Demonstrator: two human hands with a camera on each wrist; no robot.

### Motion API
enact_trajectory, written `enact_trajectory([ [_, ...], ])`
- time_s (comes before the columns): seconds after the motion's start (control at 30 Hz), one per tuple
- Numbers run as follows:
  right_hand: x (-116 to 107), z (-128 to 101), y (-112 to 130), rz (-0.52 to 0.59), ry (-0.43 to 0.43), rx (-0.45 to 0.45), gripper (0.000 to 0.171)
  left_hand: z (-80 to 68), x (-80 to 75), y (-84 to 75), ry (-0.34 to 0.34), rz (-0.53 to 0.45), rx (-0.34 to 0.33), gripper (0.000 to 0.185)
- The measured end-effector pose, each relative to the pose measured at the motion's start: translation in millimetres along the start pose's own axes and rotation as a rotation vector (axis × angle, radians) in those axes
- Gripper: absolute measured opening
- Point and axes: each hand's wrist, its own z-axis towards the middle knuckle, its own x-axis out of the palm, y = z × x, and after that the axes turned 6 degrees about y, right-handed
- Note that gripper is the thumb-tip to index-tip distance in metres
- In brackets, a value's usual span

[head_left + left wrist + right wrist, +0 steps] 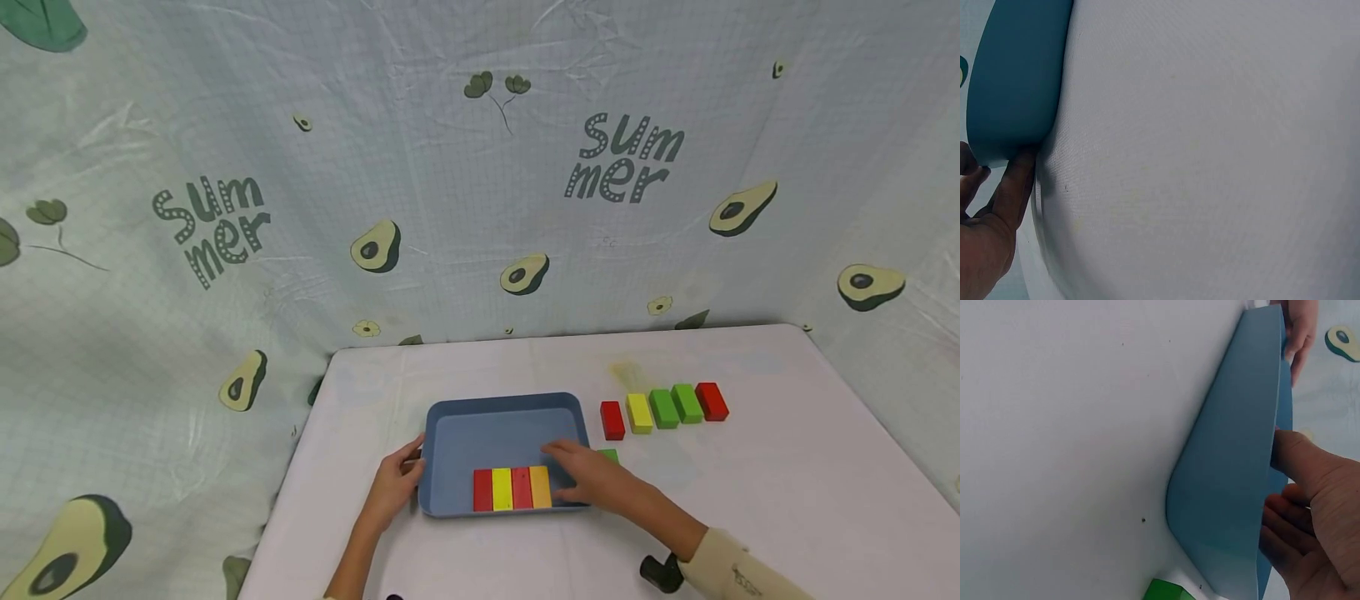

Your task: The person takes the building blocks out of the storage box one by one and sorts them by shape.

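Blue rectangular tray (480,437) set on white-covered table (757,492); left side touched by relaxed fingers of left hand (396,483). Right hand (594,477) held over tray's right part, grip wide, beside row of red, yellow, red and orange rectangular blocks (517,489). Five red, yellow and green blocks (664,408) lined up right of tray.
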Motion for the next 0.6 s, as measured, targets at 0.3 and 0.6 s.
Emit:
enact_trajectory([
  [0.3,9,4,-1,-0.041,0.019,-0.009,0.067,0.5,-0.4,0.5,0.001,-0.015,-0.002,0.045],
  [0.6,13,6,-2,-0.055,0.018,-0.004,0.068,-0.1,-0.4,0.1,-0.001,-0.019,-0.012,0.045],
])
